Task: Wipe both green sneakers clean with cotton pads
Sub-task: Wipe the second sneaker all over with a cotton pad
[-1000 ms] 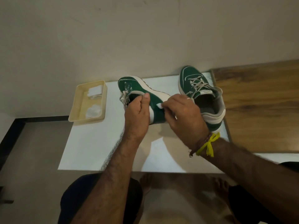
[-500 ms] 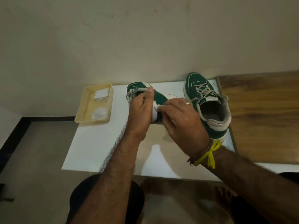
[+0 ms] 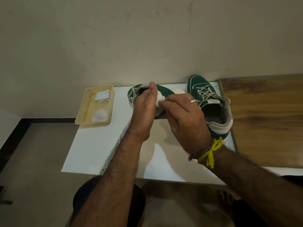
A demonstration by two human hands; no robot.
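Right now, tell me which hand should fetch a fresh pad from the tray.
Left. The left hand only steadies the held sneaker and is nearer the tray; the right hand holds the pad.

No readable text anywhere.

The tongue patch (image 3: 213, 100) on the sneaker (image 3: 211, 104) just right of the right hand (image 3: 183, 115) carries a mark too blurred to read; nothing legible shows on the sneaker (image 3: 164, 91) gripped by the left hand (image 3: 144, 105), nor on the tray (image 3: 82, 118) to that hand's left.
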